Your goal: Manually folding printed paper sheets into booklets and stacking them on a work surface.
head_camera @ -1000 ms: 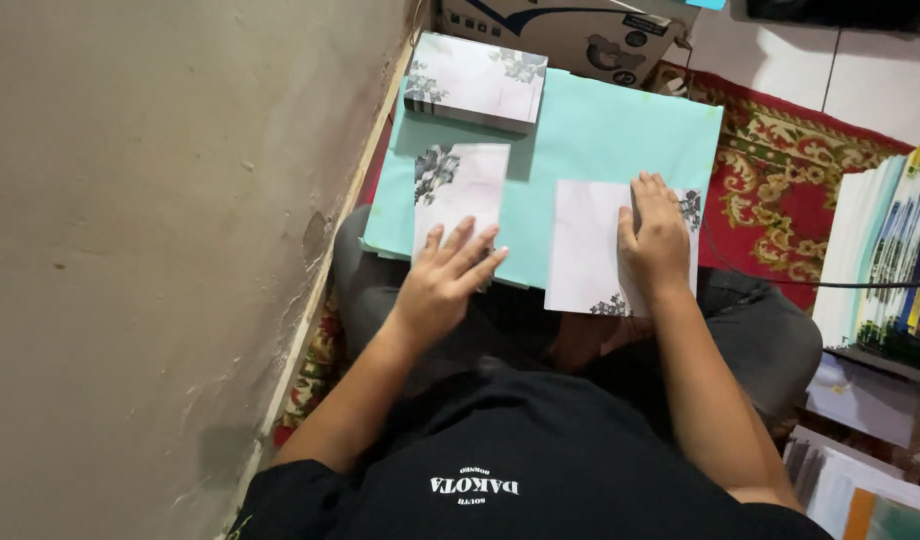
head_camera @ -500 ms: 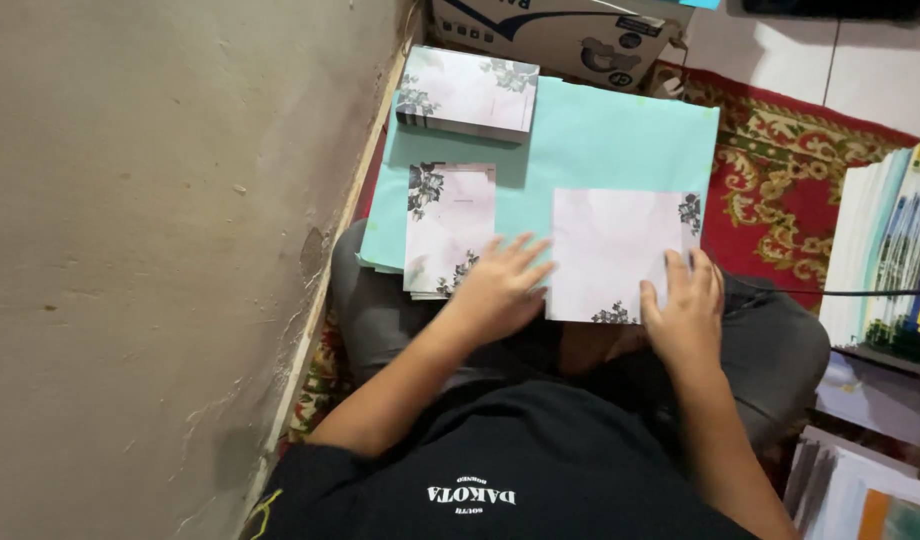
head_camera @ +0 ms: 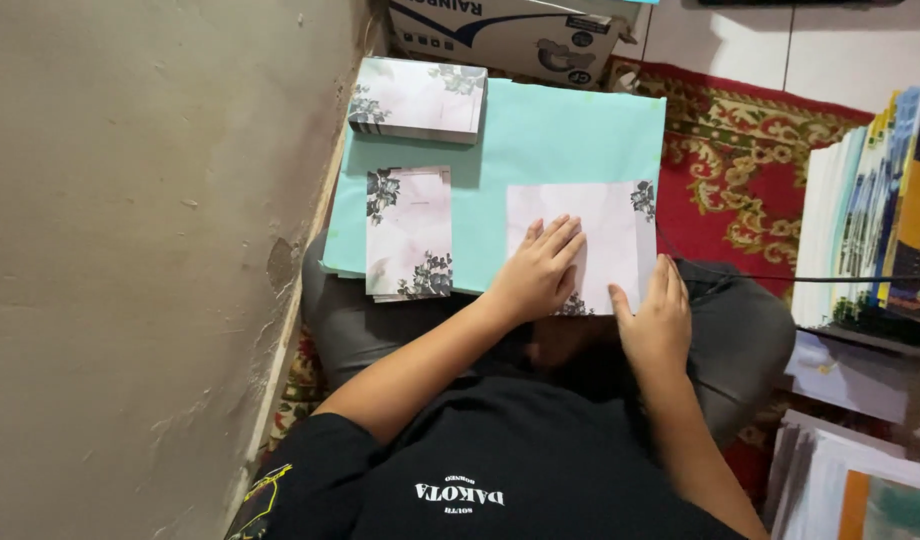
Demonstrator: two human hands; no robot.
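Floral-printed pale card (head_camera: 610, 235) lies flat on the turquoise sheet (head_camera: 560, 140) across my lap, and both my hands are on it. I have my left hand (head_camera: 540, 275) palm-down on the card's near left part, forearm reaching in diagonally from the lower left, fingers (head_camera: 560, 240) straight, close together and pointing away from me; they press flat and clamp nothing. My right hand (head_camera: 658, 325) sits at the card's near right corner, wrist bent, thumb spread toward the left hand; its fingertips (head_camera: 670, 275) lie on the card's edge, and I cannot tell whether they pinch it or only rest. Left of my left fingers, apart from them, a small stack of the same cards (head_camera: 408, 232) lies on the turquoise sheet. Beyond it, well past my fingertips, sits a thicker pile of cards (head_camera: 418, 98). Right of my right hand, upright books (head_camera: 870, 200) stand above a red patterned rug (head_camera: 740, 170).
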